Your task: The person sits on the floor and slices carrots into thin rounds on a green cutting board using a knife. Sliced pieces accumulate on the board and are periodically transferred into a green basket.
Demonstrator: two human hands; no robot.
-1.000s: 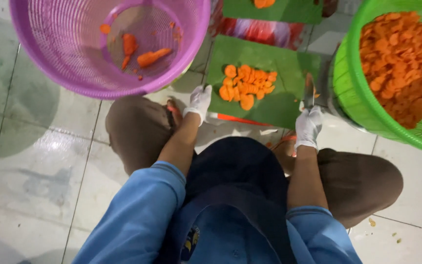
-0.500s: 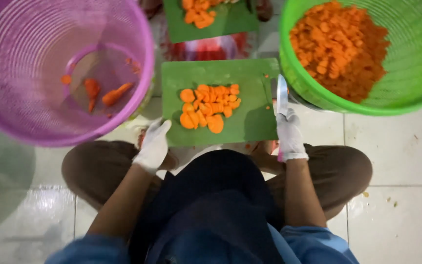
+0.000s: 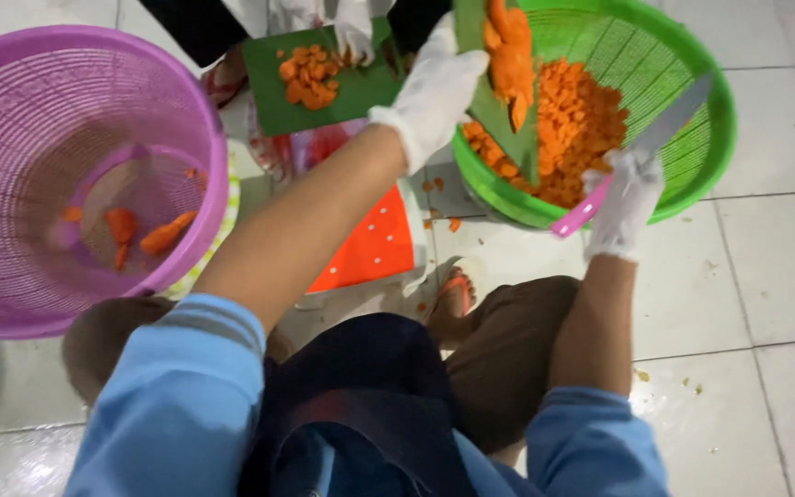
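Lifted off the floor since half a second ago, your green cutting board (image 3: 494, 110) now tilts steeply over the green basket (image 3: 692, 175), carrot slices (image 3: 512, 55) sliding down it toward the carrot pile (image 3: 581, 120) inside. Your left hand (image 3: 434, 87), gloved white, is clamped on the board's edge. Your right hand (image 3: 627, 198) is wrapped tight around the pink-handled knife (image 3: 641, 152), blade across the basket. Left: purple basket (image 3: 11, 184), a few carrot pieces at its bottom. Beyond: a second green board (image 3: 269, 92) under another person's gloved hand (image 3: 354, 37).

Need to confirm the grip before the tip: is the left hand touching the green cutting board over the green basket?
Touching. The head view shows the gloved left hand gripping the edge of the tilted green cutting board, no gap.
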